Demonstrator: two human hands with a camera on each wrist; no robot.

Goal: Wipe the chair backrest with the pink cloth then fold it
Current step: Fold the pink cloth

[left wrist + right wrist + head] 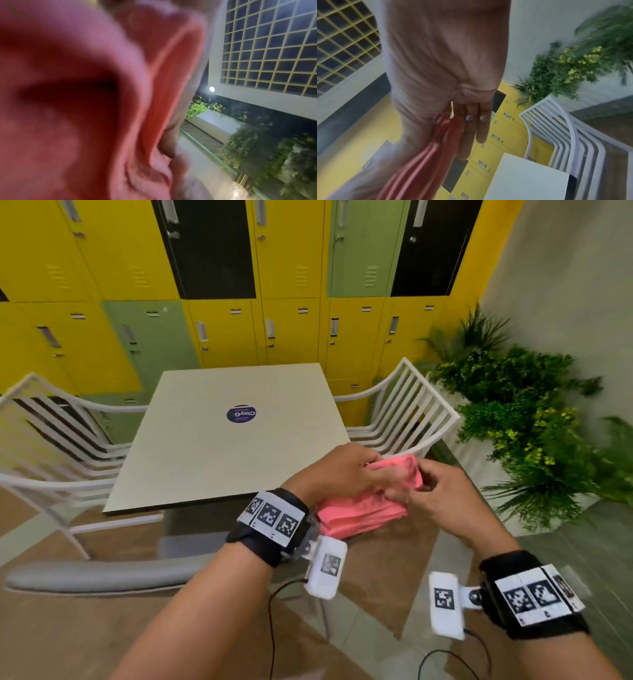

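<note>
With the cloth (363,508) layered between both grips, left hand (337,470) and right hand (423,491) pinching it, I judge folding nearly finished.

The cloth (363,517) is plain coral pink. The table (219,460) is off-white with a dark edge, and a round purple sticker (241,414) with white lettering sits near its middle. Both slatted chairs (407,409) are white; the nearest chair's backrest (102,575) is grey. The lockers (226,337) are mostly yellow, with some pale green and black doors. The wristbands (274,529) are black and carry black-and-white square-patterned tags. The plants (520,419) are green with yellow flecks.
</note>
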